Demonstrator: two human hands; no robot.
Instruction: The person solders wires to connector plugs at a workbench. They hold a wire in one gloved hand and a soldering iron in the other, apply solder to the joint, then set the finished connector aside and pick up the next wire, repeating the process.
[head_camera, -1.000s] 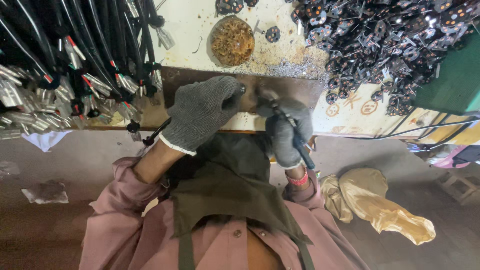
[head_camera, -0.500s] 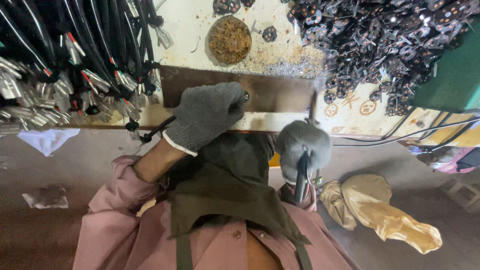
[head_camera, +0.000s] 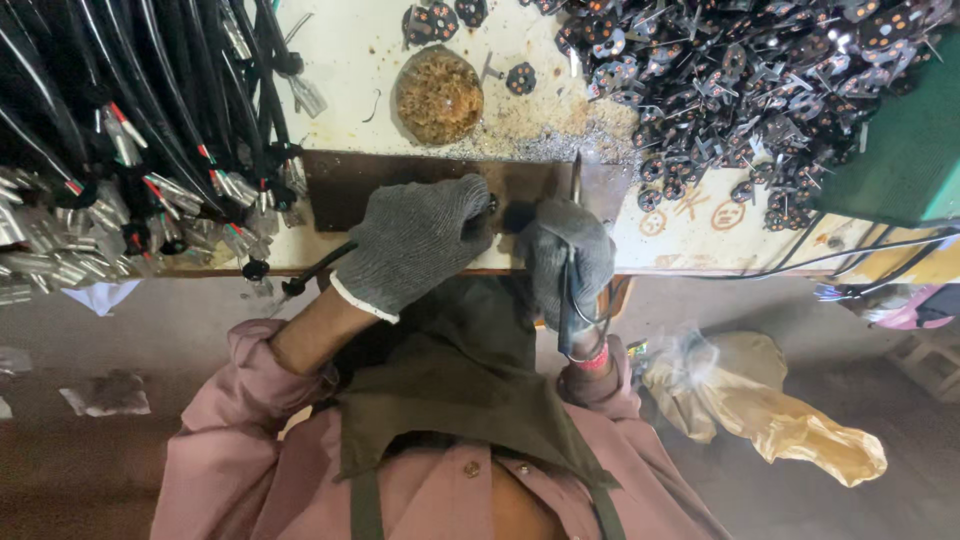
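Note:
Both my hands wear grey knit gloves. My left hand (head_camera: 415, 240) is closed over a small black part at the near edge of a brown metal plate (head_camera: 345, 185), with a black cable (head_camera: 318, 268) trailing from under it. My right hand (head_camera: 570, 255) grips a pen-like tool with a dark handle (head_camera: 566, 320), its thin metal tip (head_camera: 576, 175) pointing up over the plate, close beside the left hand's fingers.
A bundle of black cables with metal terminals (head_camera: 130, 150) lies at the left. A heap of small black plug parts (head_camera: 760, 80) fills the upper right. A round brownish wire-wool pad (head_camera: 438, 95) sits beyond the plate. A green box (head_camera: 900, 150) stands right; a yellowish bag (head_camera: 770, 410) lies below.
My right hand dropped below the bench edge half a second ago and has come back up beside the left hand, with the tool tip over the plate. The left hand has stayed put.

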